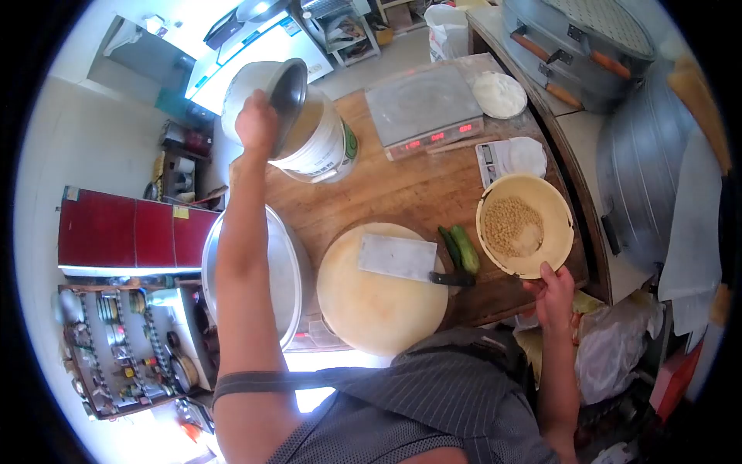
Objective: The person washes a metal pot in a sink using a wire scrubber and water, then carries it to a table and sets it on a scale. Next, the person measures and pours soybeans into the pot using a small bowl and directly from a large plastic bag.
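Observation:
My left hand (256, 124) grips a round metal lid or basin (289, 104), tilted at the mouth of a white bucket (321, 151). My right hand (554, 292) pinches the near rim of a cream bowl (558, 232), which holds yellowish beans (510, 224) with some bare bottom showing. On the round cutting board (371, 317) lies a cleaver (396, 257), its black handle pointing right. Beside the board are green cucumbers or similar vegetables (466, 249).
A large scale (425, 108) with red digits stands at the table's back, near a bowl of white powder (499, 95) and a small scale (491, 162). A big metal basin (286, 286) sits left of the board. Large metal steamers (649, 147) stand at right.

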Motion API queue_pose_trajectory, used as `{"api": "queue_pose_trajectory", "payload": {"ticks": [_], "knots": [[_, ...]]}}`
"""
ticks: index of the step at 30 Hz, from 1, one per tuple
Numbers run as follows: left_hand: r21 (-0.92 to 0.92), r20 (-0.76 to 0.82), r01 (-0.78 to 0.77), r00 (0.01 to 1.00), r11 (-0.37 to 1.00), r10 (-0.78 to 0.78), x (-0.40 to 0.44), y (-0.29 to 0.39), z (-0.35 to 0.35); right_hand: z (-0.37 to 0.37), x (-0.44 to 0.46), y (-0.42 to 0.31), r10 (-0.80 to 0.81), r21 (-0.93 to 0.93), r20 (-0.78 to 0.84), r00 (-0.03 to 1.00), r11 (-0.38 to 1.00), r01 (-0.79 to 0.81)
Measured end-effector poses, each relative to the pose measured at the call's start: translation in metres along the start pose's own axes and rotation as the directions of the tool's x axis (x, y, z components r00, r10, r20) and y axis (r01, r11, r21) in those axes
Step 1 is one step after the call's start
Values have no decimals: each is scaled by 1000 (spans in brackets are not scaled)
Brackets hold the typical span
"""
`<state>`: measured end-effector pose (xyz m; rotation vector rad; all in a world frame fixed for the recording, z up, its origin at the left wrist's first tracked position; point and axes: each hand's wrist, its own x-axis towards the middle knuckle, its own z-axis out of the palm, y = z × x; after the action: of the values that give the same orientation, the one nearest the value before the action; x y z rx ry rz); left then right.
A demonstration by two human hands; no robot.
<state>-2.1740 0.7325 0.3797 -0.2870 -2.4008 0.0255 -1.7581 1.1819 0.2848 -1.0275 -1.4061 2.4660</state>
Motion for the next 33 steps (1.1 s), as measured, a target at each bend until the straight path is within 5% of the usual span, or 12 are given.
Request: {"api": "queue_pose_trajectory", "payload": {"ticks": [4, 9, 10, 11, 13, 15, 17, 19, 20, 29, 31, 33], "knots": [[-7, -16, 264, 964, 965, -264, 22, -25, -19, -9, 6, 5, 24, 7, -7, 1000, 1000, -24], [-339, -188, 487, 803, 805, -565, 46, -46, -29, -6, 4, -1, 51, 6, 11, 999, 999, -51], [-674, -85, 445, 747, 590, -660, 49, -35, -31, -5, 3, -3, 39, 0, 1, 999, 999, -39], [-687, -75, 445, 742, 574, -666, 52, -14, -36, -3, 3, -4, 36, 13, 22, 999, 999, -36], [-950, 215, 312, 657, 1, -723, 55, 22, -41, -1, 3, -7, 17, 11, 35, 999, 1000, -17], [-876, 453, 433, 593, -210, -666, 59, 28, -1, 0, 3, -8, 5, 15, 64, 998, 1000, -6], [-792, 608, 389, 568, -469, -555, 52, 59, 53, 5, 4, -11, -18, 8, 17, 1000, 1000, 18], [-704, 708, 511, 447, -494, -547, 33, 118, 61, 1, 1, -10, 5, 19, 43, 999, 1000, -6], [-713, 682, 620, 504, -329, -530, 20, 136, 79, 0, 1, -9, -8, 13, 33, 999, 1000, 8], [-665, 738, 562, 395, -492, -547, -56, 206, 185, -8, 6, -20, -35, -153, -93, 995, 988, 21], [-603, 793, 522, 476, -603, -381, -62, 209, 181, 6, 19, -42, -81, -201, -103, 991, 978, 59], [-500, 863, 620, 411, -605, -293, -61, 204, 163, 26, 43, -64, -162, -282, -71, 984, 950, 136]]}}
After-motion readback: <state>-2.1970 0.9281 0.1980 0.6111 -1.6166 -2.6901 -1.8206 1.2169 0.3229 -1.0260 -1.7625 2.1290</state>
